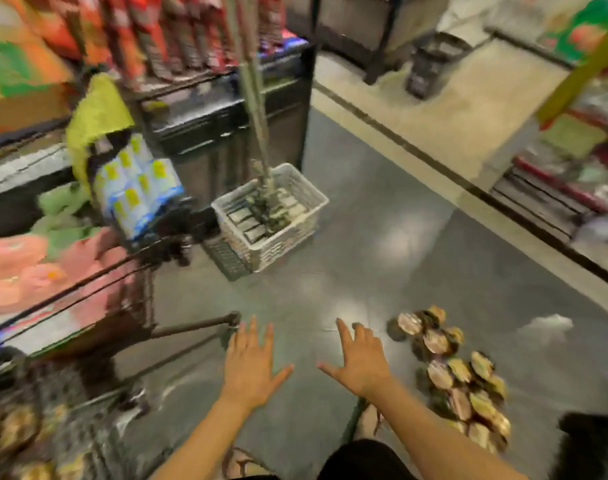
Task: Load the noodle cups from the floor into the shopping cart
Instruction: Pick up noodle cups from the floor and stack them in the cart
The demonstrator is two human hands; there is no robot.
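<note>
We hold both grips apart and empty over the floor (pixel 364 237): left hand (pixel 250 363) near the shopping cart (pixel 136 306), right hand (pixel 361 362) beside the noodle cups (pixel 458 379).

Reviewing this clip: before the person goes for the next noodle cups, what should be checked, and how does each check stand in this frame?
1. Left hand free: ok, fingers spread, holding nothing.
2. Right hand free: ok, open and empty.
3. Noodle cups left to load: ok, a pile lies on the floor to the right of the right hand, untouched.
4. Path from hands to cups: ok, only bare floor between them; the white basket stands farther off.
5. Shopping cart nearby: ok, at the left.
6. Room left in the cart: cannot tell, its contents are blurred.
</note>
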